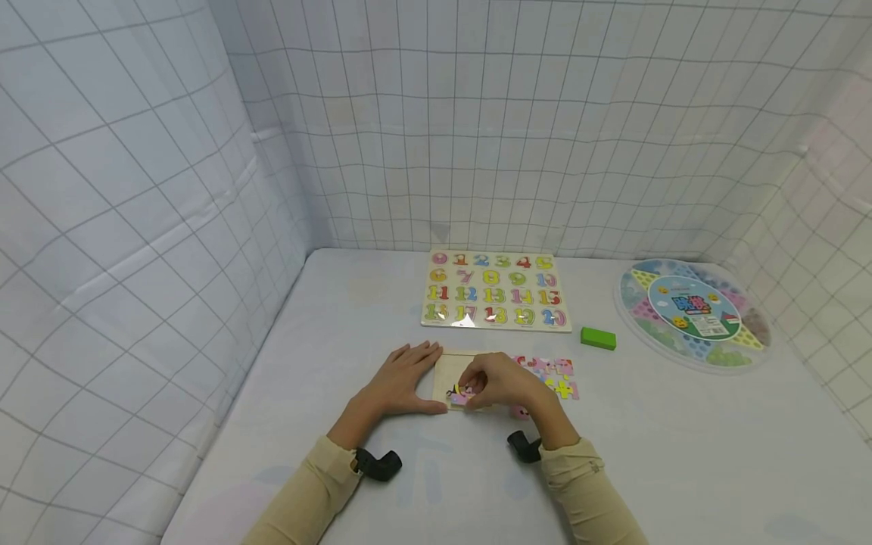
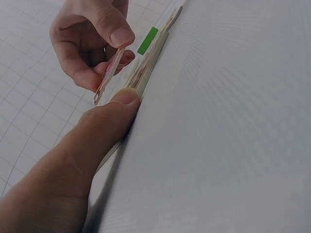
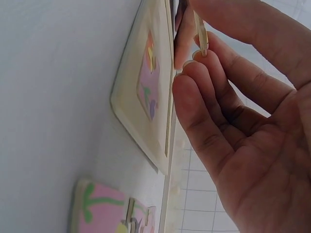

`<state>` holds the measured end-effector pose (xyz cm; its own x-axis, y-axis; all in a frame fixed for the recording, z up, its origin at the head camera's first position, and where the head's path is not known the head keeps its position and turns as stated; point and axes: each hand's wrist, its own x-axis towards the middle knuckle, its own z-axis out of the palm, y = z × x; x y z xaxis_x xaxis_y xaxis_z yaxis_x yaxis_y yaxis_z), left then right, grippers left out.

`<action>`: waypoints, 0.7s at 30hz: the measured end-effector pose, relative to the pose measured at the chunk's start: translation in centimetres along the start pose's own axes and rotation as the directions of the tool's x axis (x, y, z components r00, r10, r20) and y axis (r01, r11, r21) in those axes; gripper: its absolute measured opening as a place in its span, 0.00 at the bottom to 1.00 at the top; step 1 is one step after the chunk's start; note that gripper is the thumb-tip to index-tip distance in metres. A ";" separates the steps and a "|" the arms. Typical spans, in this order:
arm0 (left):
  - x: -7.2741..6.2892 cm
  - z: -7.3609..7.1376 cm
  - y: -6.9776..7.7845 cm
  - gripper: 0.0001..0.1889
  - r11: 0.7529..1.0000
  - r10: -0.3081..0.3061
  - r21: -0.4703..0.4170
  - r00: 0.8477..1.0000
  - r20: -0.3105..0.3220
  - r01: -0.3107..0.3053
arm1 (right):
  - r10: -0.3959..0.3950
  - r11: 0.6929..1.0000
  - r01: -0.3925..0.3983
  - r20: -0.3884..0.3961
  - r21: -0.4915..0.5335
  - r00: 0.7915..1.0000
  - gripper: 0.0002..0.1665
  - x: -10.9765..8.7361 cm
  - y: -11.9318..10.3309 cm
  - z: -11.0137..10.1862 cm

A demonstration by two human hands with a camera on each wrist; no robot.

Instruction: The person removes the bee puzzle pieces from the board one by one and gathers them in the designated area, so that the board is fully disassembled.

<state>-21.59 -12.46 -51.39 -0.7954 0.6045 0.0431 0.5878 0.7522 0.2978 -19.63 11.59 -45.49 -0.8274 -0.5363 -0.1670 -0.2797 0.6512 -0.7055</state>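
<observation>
A small wooden puzzle tray (image 1: pixel 446 371) lies flat on the table. My left hand (image 1: pixel 402 386) rests along its left side, fingers spread toward the far corner and the thumb at the near edge. Between thumb and fingertips my right hand (image 1: pixel 500 381) pinches a pink jigsaw piece (image 1: pixel 461 396) with a yellow patch, tilted over the tray. The left wrist view shows this piece (image 2: pixel 111 76) nearly edge-on. Inside the tray, a pink section with flowers (image 3: pixel 149 82) shows in the right wrist view. Loose pink jigsaw pieces (image 1: pixel 564 387) lie right of the tray, partly hidden by the right hand.
A wooden number board (image 1: pixel 496 291) lies behind the tray, at the table's far side. Right of it are a green block (image 1: pixel 598 338) and a round, clear-edged game board (image 1: pixel 693 308). Grid-patterned cloth walls (image 1: pixel 518 136) stand around the table (image 1: pixel 368 303).
</observation>
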 end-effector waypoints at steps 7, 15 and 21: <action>0.0 0.0 0.0 0.57 1.000 0.007 0.006 1.000 -0.011 -0.007 | 0.009 1.000 -0.009 0.004 0.013 1.000 0.16 -0.1 0.1 -0.1; 0.1 0.0 0.1 0.56 1.000 0.011 -0.014 1.000 -0.009 -0.011 | 0.011 1.000 -0.010 -0.007 0.015 1.000 0.17 -0.6 0.6 -0.6; 0.0 -0.1 0.1 0.57 1.000 -0.007 0.001 1.000 0.000 0.007 | 0.024 0.999 -0.025 -0.045 -0.029 0.999 0.16 -2.0 1.5 -1.3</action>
<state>-21.54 -12.42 -51.30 -0.7992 0.5996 0.0410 0.5827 0.7564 0.2972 -19.02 14.35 -45.37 -0.8548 -0.4959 -0.1530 -0.2726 0.6800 -0.6807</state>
